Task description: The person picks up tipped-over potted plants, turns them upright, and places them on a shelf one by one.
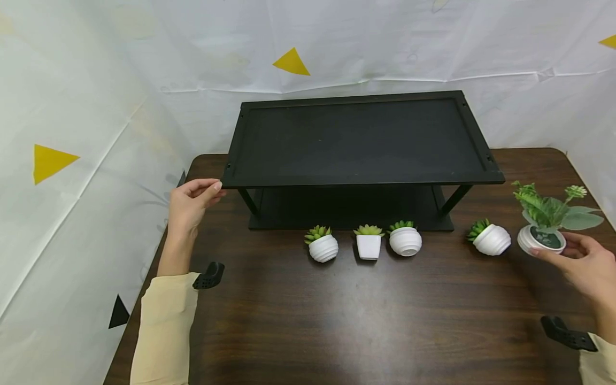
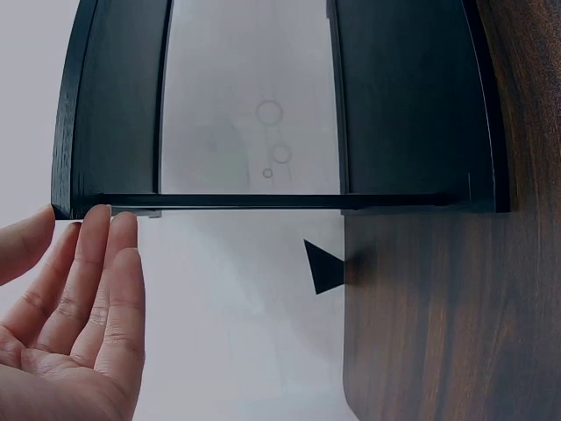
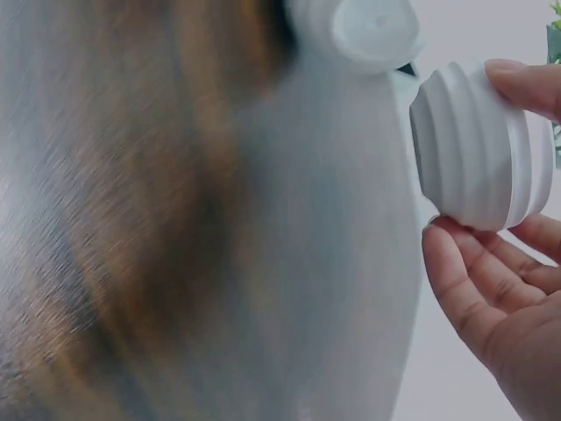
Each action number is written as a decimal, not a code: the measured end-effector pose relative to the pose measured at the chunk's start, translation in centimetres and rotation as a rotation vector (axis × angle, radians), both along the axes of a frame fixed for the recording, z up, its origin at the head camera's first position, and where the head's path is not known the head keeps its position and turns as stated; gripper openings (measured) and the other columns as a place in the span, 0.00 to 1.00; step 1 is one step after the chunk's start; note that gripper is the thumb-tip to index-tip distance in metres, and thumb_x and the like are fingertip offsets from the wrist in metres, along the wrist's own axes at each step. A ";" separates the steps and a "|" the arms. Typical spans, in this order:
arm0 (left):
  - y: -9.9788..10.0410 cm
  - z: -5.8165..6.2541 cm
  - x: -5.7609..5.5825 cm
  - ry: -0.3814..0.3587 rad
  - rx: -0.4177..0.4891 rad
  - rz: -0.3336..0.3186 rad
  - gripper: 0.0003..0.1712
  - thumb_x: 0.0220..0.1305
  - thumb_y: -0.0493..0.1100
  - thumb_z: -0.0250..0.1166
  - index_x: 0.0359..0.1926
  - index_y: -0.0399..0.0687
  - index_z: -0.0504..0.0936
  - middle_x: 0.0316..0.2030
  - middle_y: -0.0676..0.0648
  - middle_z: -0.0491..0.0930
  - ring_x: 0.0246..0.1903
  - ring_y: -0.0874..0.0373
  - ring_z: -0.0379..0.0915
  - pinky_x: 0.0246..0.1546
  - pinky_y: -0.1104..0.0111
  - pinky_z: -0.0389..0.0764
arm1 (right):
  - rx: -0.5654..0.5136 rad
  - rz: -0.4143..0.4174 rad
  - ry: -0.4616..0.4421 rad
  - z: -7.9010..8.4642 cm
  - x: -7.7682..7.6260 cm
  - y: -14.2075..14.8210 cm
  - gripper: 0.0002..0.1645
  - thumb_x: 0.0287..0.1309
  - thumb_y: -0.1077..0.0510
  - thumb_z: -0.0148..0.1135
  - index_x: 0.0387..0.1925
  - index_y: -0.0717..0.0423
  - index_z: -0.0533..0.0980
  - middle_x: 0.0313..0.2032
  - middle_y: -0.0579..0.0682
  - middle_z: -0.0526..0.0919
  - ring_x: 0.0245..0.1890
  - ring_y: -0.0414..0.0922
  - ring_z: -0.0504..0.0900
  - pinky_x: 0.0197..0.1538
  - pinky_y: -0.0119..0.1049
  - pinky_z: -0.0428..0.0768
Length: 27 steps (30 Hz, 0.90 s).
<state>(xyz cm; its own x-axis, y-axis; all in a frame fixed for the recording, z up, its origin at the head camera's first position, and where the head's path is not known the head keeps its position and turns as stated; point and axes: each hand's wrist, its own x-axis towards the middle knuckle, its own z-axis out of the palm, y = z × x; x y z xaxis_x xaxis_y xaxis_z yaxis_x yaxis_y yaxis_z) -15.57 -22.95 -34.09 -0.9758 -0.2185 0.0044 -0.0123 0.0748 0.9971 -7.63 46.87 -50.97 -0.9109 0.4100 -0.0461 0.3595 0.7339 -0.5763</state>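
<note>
The right hand [image 1: 584, 262] grips the leafy plant [image 1: 548, 216] by its ribbed pot [image 3: 473, 149], right of the black shelf [image 1: 361, 144]. The left hand [image 1: 189, 208] pinches the shelf's front left corner. Caution: a loose hold on the rounded pot may cause slipping; swinging left may knock 1 nearby succulent [image 1: 492, 240]; pulling the corner may shift the shelf.

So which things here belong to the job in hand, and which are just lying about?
Part of the job:
Leafy potted plant, gripped by the right hand
Black shelf, pinched at one corner by the left hand

Apparently just there:
Four succulents in white pots, untouched; they may belong too
Yellow triangles on the white sheeting
</note>
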 end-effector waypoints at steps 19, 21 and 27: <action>-0.1 0.1 0.0 -0.015 -0.012 -0.008 0.17 0.54 0.38 0.67 0.41 0.28 0.78 0.24 0.51 0.83 0.26 0.63 0.80 0.31 0.76 0.80 | -0.165 0.003 0.380 -0.1 -2.6 3.7 0.43 0.36 0.62 0.76 0.58 0.50 0.69 0.36 0.34 0.73 0.28 0.27 0.72 0.25 0.13 0.69; -0.1 0.1 0.0 -0.013 -0.012 -0.010 0.17 0.54 0.38 0.67 0.41 0.28 0.79 0.24 0.51 0.83 0.26 0.63 0.80 0.31 0.76 0.80 | -0.170 -0.004 0.401 -0.2 -3.1 4.3 0.42 0.34 0.63 0.77 0.56 0.50 0.70 0.36 0.36 0.74 0.28 0.27 0.73 0.25 0.13 0.69; -0.1 0.1 0.0 -0.019 -0.020 -0.012 0.17 0.55 0.38 0.66 0.42 0.28 0.78 0.23 0.53 0.82 0.26 0.64 0.80 0.31 0.77 0.80 | -0.205 0.015 0.476 2.3 -3.9 2.9 0.39 0.34 0.66 0.76 0.53 0.49 0.72 0.35 0.36 0.76 0.27 0.25 0.75 0.25 0.13 0.70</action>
<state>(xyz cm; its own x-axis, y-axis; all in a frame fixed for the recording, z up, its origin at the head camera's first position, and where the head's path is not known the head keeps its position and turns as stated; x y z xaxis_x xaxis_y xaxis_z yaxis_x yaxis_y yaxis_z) -15.58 -23.08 -34.02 -0.9784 -0.2067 -0.0097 -0.0299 0.0949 0.9950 -11.48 49.82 -48.71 -0.8561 0.4229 0.2972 0.0126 0.5918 -0.8060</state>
